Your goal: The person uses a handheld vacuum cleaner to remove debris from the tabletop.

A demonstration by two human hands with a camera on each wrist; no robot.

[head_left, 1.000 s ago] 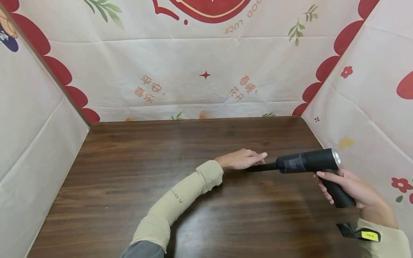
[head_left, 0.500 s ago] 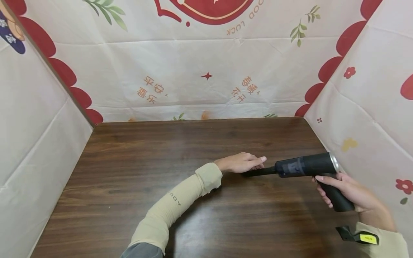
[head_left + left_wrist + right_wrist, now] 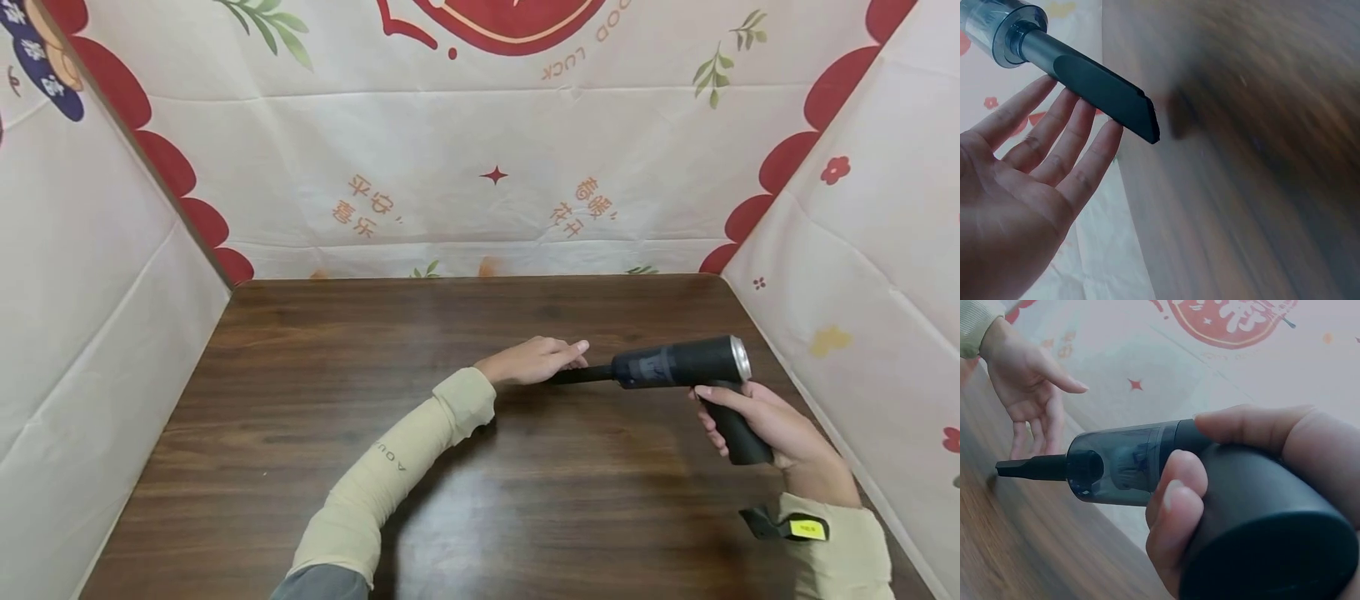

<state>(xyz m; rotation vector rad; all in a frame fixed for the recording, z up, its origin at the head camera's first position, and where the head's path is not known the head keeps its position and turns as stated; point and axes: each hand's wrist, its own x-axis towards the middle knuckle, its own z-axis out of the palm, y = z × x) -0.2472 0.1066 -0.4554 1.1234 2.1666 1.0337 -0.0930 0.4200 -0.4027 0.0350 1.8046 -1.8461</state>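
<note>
My right hand (image 3: 757,421) grips the handle of a black handheld vacuum (image 3: 678,365) with a silver end, held level just above the dark wooden table (image 3: 420,450). Its narrow black nozzle (image 3: 1107,94) points left, with the tip low over the wood. My left hand (image 3: 532,360) lies flat with straight fingers right beside the nozzle, its palm turned toward the nozzle. In the left wrist view the fingers (image 3: 1063,134) lie along the nozzle's side, perhaps touching it. The right wrist view shows the vacuum's smoky clear dust cup (image 3: 1119,464) and my fingers (image 3: 1179,500) curled round the handle.
Cream cloth walls printed with red shapes stand at the back (image 3: 480,167), the left (image 3: 82,317) and the right (image 3: 862,267) of the table. A wrist strap with a yellow label (image 3: 804,527) sits on my right sleeve.
Both hands and the vacuum have shifted left and a little farther back across the table. The left hand has stayed beside the nozzle throughout.
</note>
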